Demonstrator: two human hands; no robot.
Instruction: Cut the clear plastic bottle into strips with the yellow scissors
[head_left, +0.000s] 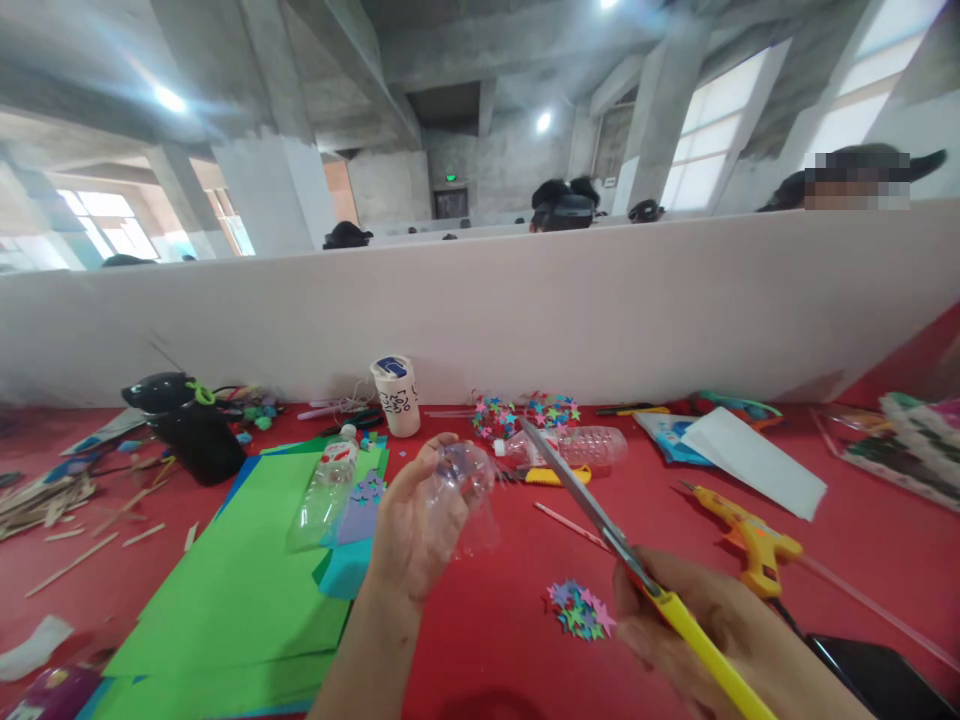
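Note:
In the middle of the head view, my left hand (pixel 409 530) is closed around a clear plastic bottle piece (pixel 465 482). Its far end is rounded, and its lower edge is hard to make out. My right hand (pixel 694 610) grips yellow-handled scissors (pixel 581 495). Their silver blades point up and left, apart from the plastic piece, and lie close together. On the table below the blades is a small pile of coloured star cut-outs (pixel 579 610). Beyond the blades lie a clear bottle (pixel 592 445) on its side and a yellow utility knife (pixel 559 475).
Green paper sheets (pixel 232 570) cover the left, with another clear bottle (pixel 322 495) on them. A black bottle (pixel 191 430) and a white cup (pixel 396 395) stand farther back. A yellow glue gun (pixel 750 540) lies right. A white partition (pixel 480 320) borders the red table (pixel 480 660).

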